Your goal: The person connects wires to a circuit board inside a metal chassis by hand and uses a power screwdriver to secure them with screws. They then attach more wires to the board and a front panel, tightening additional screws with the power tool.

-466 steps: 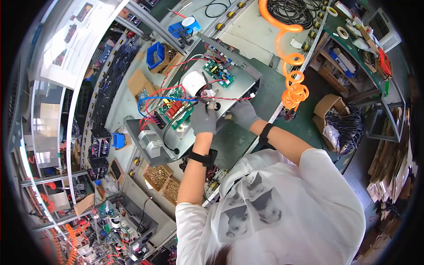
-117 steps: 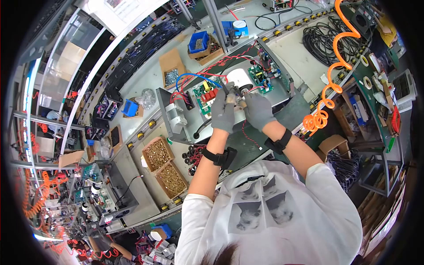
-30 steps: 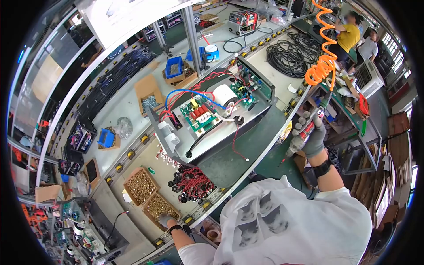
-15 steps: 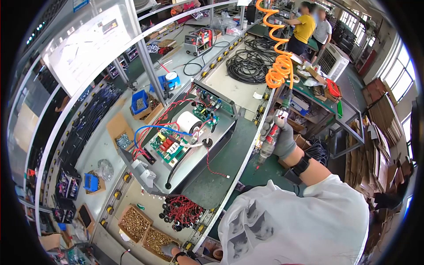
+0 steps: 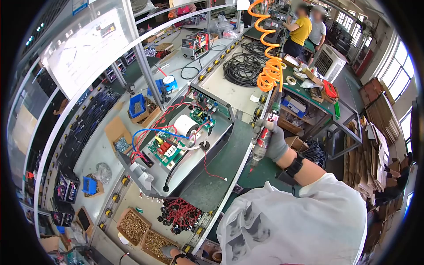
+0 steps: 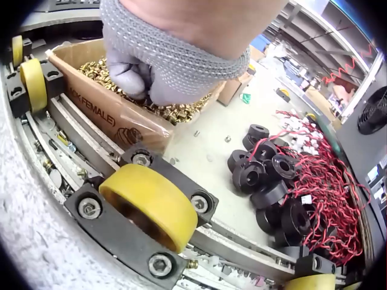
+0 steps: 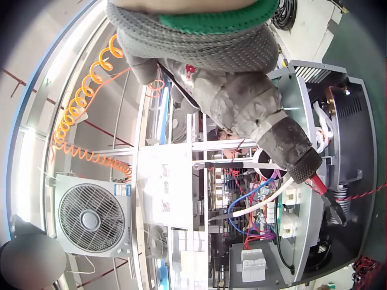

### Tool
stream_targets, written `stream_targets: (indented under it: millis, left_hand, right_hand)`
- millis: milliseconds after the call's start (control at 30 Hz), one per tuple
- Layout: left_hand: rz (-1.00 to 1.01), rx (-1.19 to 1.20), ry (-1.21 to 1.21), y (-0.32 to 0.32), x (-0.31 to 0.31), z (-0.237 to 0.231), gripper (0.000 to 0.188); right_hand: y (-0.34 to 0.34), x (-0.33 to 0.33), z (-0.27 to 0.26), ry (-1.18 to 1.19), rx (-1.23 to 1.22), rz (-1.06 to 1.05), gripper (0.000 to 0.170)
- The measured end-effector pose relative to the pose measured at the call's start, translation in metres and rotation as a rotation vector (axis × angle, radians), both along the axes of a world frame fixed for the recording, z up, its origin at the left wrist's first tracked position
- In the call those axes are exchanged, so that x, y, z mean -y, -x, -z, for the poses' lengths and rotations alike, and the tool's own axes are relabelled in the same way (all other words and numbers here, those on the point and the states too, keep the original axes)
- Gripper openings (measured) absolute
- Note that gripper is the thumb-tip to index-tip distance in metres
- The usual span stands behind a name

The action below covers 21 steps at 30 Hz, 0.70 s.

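My gloved left hand [image 5: 168,251] reaches into a cardboard box [image 6: 109,115] of small brass fittings [image 6: 97,71]. In the left wrist view its fingers bend down into the pile; the fingertips are hidden, and I cannot tell whether they hold a piece. My gloved right hand [image 5: 278,143] grips a worn air screwdriver [image 5: 261,142], its red bit pointing down, beyond the bench's near edge. An orange coiled hose [image 5: 269,73] rises above the tool. On the bench lies an open metal chassis [image 5: 212,140] with a green circuit board [image 5: 162,151], a white cylinder [image 5: 185,124] and a black grommet [image 5: 204,145].
A heap of black rings with red twisted wires [image 5: 182,213] lies between the box and the chassis. Yellow rollers [image 6: 148,202] line the bench rail. Blue bins [image 5: 137,105] stand behind the chassis. Black cables [image 5: 245,70] lie further along the bench. Two people stand at the back.
Earlier both hands worked at the chassis near the white cylinder. Since then my left hand has moved to the brass fittings and my right has taken the air screwdriver. Lately the view shifted slightly.
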<state>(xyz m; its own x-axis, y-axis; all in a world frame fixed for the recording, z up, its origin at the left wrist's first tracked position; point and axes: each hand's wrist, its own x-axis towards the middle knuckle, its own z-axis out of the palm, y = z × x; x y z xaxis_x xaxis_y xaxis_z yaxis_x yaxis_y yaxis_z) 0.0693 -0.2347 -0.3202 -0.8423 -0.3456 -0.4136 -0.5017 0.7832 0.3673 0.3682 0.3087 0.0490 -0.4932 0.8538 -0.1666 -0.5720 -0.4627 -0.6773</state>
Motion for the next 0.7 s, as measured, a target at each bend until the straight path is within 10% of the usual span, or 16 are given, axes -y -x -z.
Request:
stream_targets:
  millis: [367, 600, 667, 700]
  left_hand:
    - [0.214, 0.097, 0.447, 0.042, -0.011, 0.010, 0.027]
    - [-0.484, -0.403, -0.965, 0.035, 0.087, 0.027, 0.024]
    - [0.047, -0.565, -0.750, 0.007, 0.017, -0.079, 0.023]
    - [-0.127, -0.512, -1.443, -0.003, -0.020, -0.126, 0.023]
  right_hand:
    - [-0.004, 0.005, -0.007, -0.013, 0.032, 0.076, 0.022]
    - [0.000, -0.003, -0.014, -0.131, -0.022, 0.108, 0.028]
    - [0.007, -0.001, -0.020, -0.161, -0.058, 0.090, 0.029]
    - [0.010, 0.001, -0.024, -0.163, -0.052, 0.081, 0.029]
